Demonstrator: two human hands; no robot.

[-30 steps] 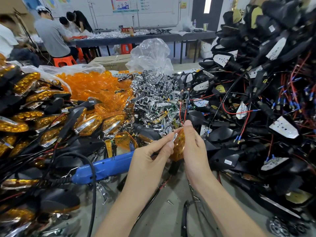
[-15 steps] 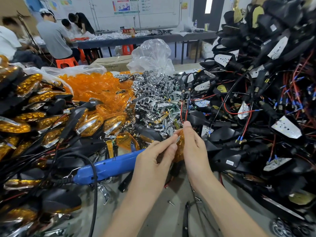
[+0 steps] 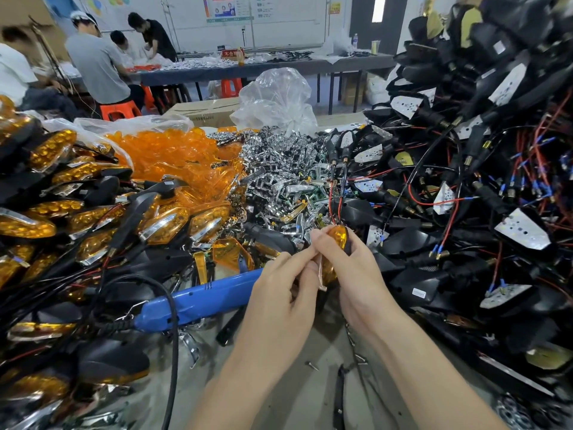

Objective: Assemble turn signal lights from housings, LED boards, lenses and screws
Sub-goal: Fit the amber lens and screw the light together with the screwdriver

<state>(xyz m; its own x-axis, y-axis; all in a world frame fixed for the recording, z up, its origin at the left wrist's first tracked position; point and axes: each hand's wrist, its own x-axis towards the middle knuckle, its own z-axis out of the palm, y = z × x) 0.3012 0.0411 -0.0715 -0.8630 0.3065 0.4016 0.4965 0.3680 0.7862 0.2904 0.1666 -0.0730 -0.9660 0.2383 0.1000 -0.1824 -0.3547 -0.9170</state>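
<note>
A white wall [image 3: 294, 23] with posters [image 3: 228, 7] backs a long dark desk [image 3: 279, 69], orange stools [image 3: 231, 86] and 4 people [image 3: 96, 63]; a door [image 3: 362, 23] holds a bright pane [image 3: 378, 7].

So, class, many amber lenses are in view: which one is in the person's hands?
The amber lens gripped between the left hand and right hand at centre; the rest lie in the orange lens pile or on finished lights at left.

Grey bench [image 3: 273, 398] carries a blue screwdriver [image 3: 201, 301], loose screw [image 3: 311, 365] and black housings [image 3: 415, 243].
</note>
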